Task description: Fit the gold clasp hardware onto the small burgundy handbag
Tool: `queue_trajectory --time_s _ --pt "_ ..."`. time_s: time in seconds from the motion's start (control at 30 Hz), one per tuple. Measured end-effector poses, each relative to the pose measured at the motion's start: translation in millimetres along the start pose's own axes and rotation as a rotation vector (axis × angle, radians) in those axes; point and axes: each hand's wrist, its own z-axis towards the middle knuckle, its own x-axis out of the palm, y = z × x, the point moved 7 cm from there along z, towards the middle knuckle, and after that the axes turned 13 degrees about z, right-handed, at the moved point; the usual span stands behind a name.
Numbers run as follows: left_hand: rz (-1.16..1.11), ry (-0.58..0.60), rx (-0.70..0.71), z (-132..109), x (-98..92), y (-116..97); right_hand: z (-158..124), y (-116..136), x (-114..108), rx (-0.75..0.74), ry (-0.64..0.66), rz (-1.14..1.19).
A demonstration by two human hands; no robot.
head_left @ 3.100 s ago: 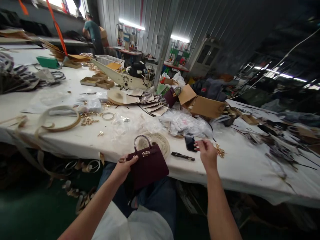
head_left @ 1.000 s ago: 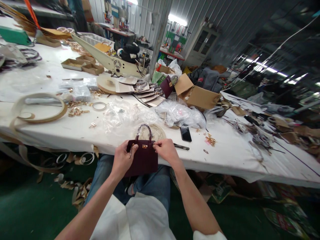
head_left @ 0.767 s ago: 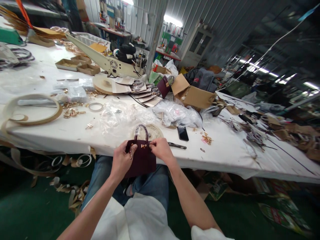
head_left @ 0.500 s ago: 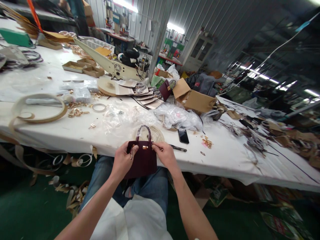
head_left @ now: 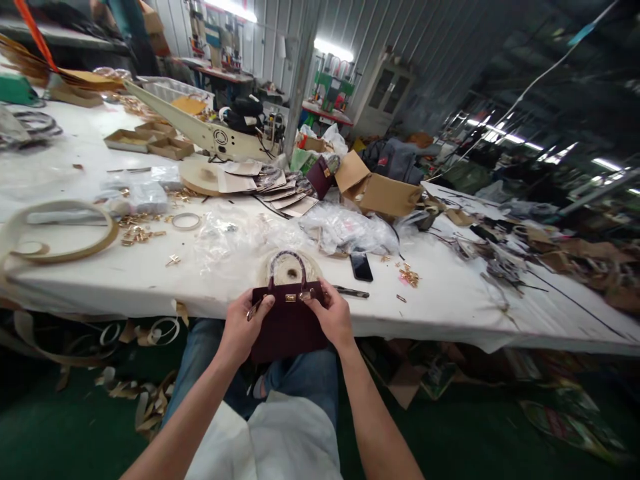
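A dark maroon handbag [head_left: 287, 330] hangs upright over my lap, at the front edge of the table. Its arched handle [head_left: 289, 255] points up, and a small gold clasp [head_left: 291, 298] sits at the top middle of the front. My left hand [head_left: 243, 325] grips the upper left corner, thumb on the front near the handle's base. A thin metallic piece shows in that hand; its kind is unclear. My right hand [head_left: 331, 313] pinches the upper right corner, thumb beside the handle's right base. The fingers behind the bag are hidden.
Behind the bag lies a roll of pale tape [head_left: 267, 270]. To the right are tweezers [head_left: 353, 292], a black phone [head_left: 361, 267] and gold hardware pieces [head_left: 409, 275]. Clear plastic bags [head_left: 235, 240], a cardboard box [head_left: 385, 193] and a large tape roll [head_left: 95, 243] crowd the white table [head_left: 165, 280].
My right hand has shifted its hold outward to the bag's upper right corner, and the bag now faces me more squarely. The view has turned slightly to the right.
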Motion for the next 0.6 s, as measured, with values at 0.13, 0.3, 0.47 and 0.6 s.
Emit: queue_trajectory --time_s 0.13,0.3,0.47,0.6 --pt "-0.061 0.011 -0.027 -1 1.1 -5 3 -5 -1 0.083 -0.062 0.196" --pt "0.013 0.003 -0.015 3 -5.1 -7 8 -1 9 0.170 0.025 0.264" --pt "-0.004 0.067 -0.025 3 -2.1 -4 8 3 1 0.048 -0.120 0.119" --pt "-0.036 0.149 -0.065 0 -0.9 -7 5 8 -1 -0.017 -0.165 0.088"
